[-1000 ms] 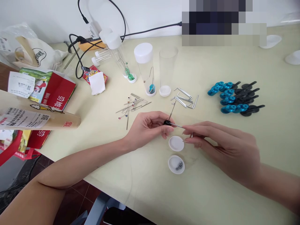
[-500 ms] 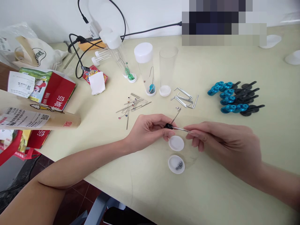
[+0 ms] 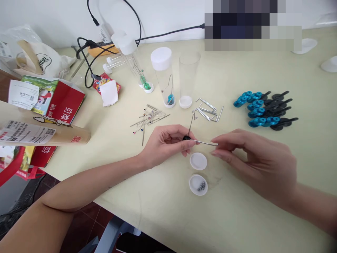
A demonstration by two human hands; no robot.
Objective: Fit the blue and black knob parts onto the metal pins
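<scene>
My left hand (image 3: 170,142) is closed, with a small black knob-like part (image 3: 186,137) pinched between its thumb and fingers. A thin metal rod (image 3: 191,123) sticks up from that part. To the right, a slim hex key (image 3: 202,142) reaches out from it. My right hand (image 3: 252,161) is around the key's outer end, thumb and index finger parted above and below it; the index fingertip may touch it. Below the hands lie two white caps, an upper one (image 3: 198,161) and a lower one (image 3: 195,181) that holds small metal screws or nuts (image 3: 201,186).
Several hex keys (image 3: 210,111) and thin metal rods (image 3: 147,119) lie beyond my hands. Blue parts (image 3: 255,112) and black parts (image 3: 280,121) are grouped at right. Clear tubes (image 3: 189,77) stand behind. A drink bottle (image 3: 79,135) and red box (image 3: 68,102) are at left.
My right thumb and index finger have spread from their pinch on the hex key, baring its end. My left hand has shifted slightly up and left, and the rod stands more upright.
</scene>
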